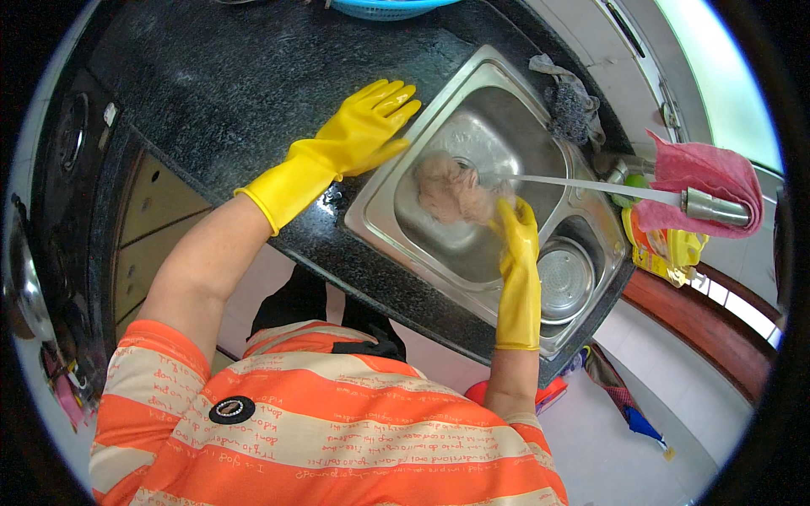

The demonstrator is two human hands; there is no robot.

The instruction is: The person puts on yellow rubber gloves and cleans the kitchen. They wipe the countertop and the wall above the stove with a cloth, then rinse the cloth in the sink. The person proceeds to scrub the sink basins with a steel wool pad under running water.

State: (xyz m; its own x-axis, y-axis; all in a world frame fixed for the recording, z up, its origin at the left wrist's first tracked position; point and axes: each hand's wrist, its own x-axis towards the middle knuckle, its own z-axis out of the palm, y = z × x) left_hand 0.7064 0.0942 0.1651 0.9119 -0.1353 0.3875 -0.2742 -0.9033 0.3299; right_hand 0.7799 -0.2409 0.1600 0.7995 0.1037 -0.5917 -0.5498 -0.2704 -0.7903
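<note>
My right hand (520,231), in a yellow rubber glove, grips one end of a wet, pinkish-beige cloth (446,190). The cloth is bunched inside the large basin of a stainless steel sink (503,123), beside its drain. Water (588,183) runs from the metal faucet spout (715,207) into the basin by the cloth; motion blurs my fingertips there. Gloved in yellow too, my left hand (367,129) is spread with nothing in it, over the black granite counter (253,82) just left of the sink rim.
A small side basin holds a round perforated metal strainer (566,278). A pink cloth (696,164) drapes over the faucet, above a yellow package (664,246). A dark scrubber (569,114) and a grey rag lie behind the sink. A blue plastic basket (386,7) stands at the far edge.
</note>
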